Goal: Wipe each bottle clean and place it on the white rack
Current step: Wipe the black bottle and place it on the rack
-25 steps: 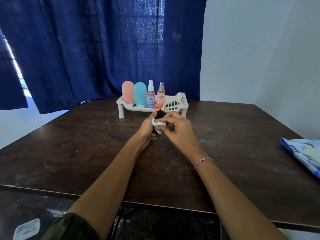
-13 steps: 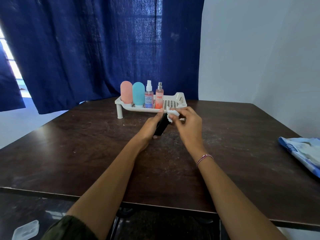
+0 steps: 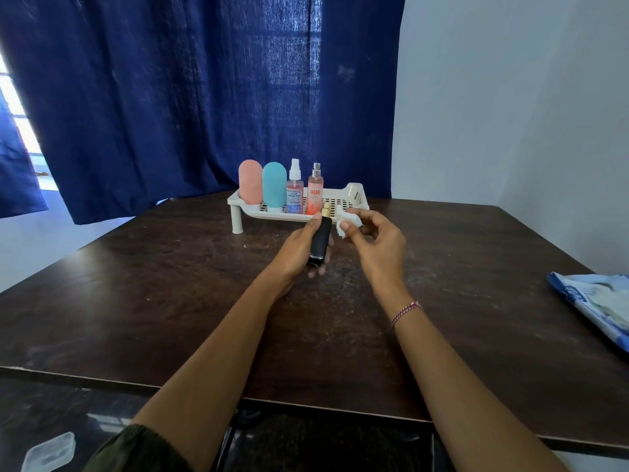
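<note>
**Desk:** What fills the frame?

**Photographer:** A dark blue cloth curtain [image 3: 170, 97] hangs behind a dark brown wooden table [image 3: 136, 301]. A white perforated plastic rack [image 3: 354, 194] stands at the table's far middle. A blue-and-white plastic packet [image 3: 595, 308] lies at the right edge.

**Desk:** What is on the rack?

**Photographer:** Four bottles stand upright in a row at its left end: a rounded pink bottle [image 3: 250, 181], a rounded teal bottle [image 3: 274, 185], a clear spray bottle with a white nozzle [image 3: 294, 192] and a pink spray bottle with a silver nozzle [image 3: 315, 190].

**Desk:** And the hands?

**Photographer:** Both are raised over the table, just in front of the rack. The left hand [image 3: 299, 248] grips a black rectangular bottle with a gold cap [image 3: 321, 241], tilted, with the cap toward the rack. The right hand [image 3: 377, 243] pinches a crumpled white wipe [image 3: 347, 222] just beside that cap.
</note>
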